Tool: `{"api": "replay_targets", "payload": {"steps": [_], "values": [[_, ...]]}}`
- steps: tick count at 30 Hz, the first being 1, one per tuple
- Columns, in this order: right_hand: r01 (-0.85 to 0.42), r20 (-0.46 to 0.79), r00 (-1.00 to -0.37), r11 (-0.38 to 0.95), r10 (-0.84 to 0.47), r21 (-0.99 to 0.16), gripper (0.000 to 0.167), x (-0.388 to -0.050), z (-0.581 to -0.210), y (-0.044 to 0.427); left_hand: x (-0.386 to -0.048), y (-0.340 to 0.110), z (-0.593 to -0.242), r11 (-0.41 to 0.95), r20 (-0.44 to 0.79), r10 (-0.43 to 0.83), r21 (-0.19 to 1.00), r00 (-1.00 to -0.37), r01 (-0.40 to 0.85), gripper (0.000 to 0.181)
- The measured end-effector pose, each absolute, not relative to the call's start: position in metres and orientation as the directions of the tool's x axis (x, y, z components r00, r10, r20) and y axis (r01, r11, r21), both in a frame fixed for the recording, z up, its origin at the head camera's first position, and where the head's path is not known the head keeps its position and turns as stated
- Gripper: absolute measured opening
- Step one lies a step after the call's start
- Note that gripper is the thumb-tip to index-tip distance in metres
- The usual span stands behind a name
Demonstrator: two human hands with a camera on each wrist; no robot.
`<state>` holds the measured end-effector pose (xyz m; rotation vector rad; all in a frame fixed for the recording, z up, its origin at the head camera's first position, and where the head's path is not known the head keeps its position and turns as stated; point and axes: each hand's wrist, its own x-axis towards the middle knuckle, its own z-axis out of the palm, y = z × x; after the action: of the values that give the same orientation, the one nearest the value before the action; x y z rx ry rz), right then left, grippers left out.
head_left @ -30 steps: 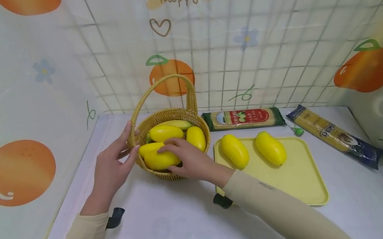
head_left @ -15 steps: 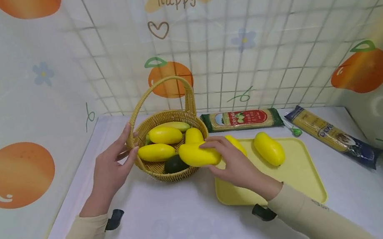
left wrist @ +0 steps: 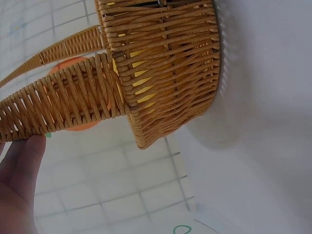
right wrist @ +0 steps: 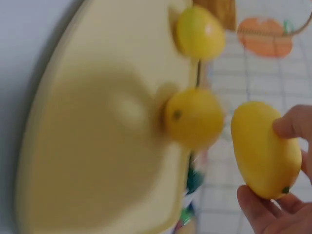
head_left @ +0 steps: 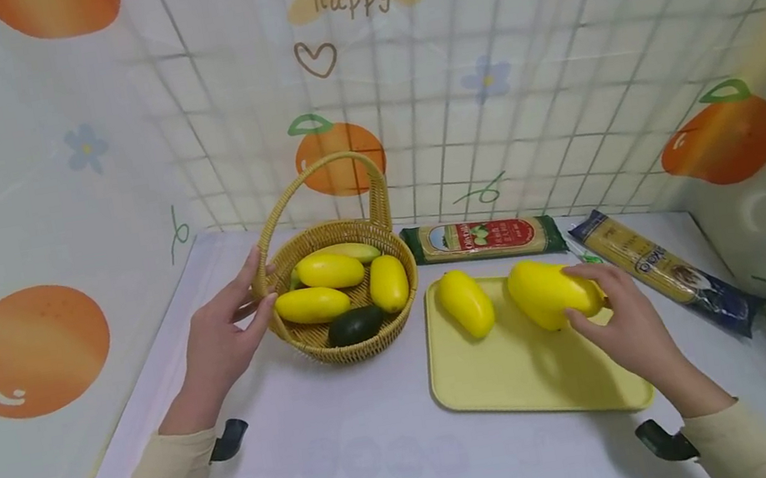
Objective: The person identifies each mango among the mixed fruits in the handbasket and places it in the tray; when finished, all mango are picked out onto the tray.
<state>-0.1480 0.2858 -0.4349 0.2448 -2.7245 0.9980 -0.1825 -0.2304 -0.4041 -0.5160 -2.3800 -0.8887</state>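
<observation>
My left hand (head_left: 223, 339) holds the left base of the handle of a wicker basket (head_left: 349, 352). Inside the basket lie several yellow mango-like fruits (head_left: 331, 270) and one dark green fruit (head_left: 355, 326). Above the right part of a yellow tray (head_left: 529, 384), my right hand (head_left: 628, 320) grips a yellow mango (head_left: 568, 291), which partly hides another one beneath it. A further mango (head_left: 466, 304) lies at the tray's left. In the right wrist view the gripped mango (right wrist: 265, 148) is held off the tray between thumb and fingers.
Behind the tray lies a green-ended pasta pack (head_left: 482, 239). A dark blue pasta pack (head_left: 670, 271) rests at an angle to its right. A wall sheet with printed oranges and a wire grid stands behind the table.
My right hand has lifted a mango out of the basket and carried it right, over the tray; the dark green fruit is now uncovered. My left hand has stayed on the handle.
</observation>
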Motion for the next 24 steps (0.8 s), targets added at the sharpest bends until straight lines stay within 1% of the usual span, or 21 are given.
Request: {"api": "replay_targets", "payload": {"steps": [6, 8, 10, 13, 16, 21, 24], "values": [[-0.012, 0.193, -0.972, 0.784, 0.138, -0.621, 0.056, -0.157, -0.459, 0.320, -0.182, -0.230, -0.403, 0.706, 0.604, 0.160, 0.483, -0.781, 0.518, 0.080], [0.059, 0.145, -0.972, 0.785, 0.187, -0.617, 0.058, -0.159, -0.468, 0.326, -0.182, -0.230, -0.403, 0.706, 0.603, 0.163, 0.482, -0.781, 0.519, 0.080], [0.103, 0.098, -0.973, 0.775, 0.209, -0.624, 0.060, -0.159, -0.474, 0.329, -0.182, -0.230, -0.403, 0.710, 0.603, 0.164, 0.478, -0.781, 0.518, 0.081], [0.145, 0.041, -0.974, 0.758, 0.221, -0.635, 0.062, -0.160, -0.480, 0.331, -0.182, -0.231, -0.404, 0.714, 0.605, 0.162, 0.474, -0.780, 0.515, 0.082], [0.168, 0.012, -0.973, 0.749, 0.229, -0.641, 0.065, -0.162, -0.485, 0.330, -0.181, -0.231, -0.403, 0.712, 0.607, 0.160, 0.475, -0.778, 0.517, 0.082], [0.198, -0.008, -0.969, 0.751, 0.249, -0.630, 0.069, -0.163, -0.489, 0.328, -0.181, -0.230, -0.403, 0.707, 0.606, 0.161, 0.480, -0.779, 0.520, 0.081], [0.190, 0.010, -0.968, 0.763, 0.249, -0.618, 0.068, -0.161, -0.490, 0.328, -0.182, -0.230, -0.403, 0.711, 0.602, 0.163, 0.478, -0.782, 0.516, 0.081]]}}
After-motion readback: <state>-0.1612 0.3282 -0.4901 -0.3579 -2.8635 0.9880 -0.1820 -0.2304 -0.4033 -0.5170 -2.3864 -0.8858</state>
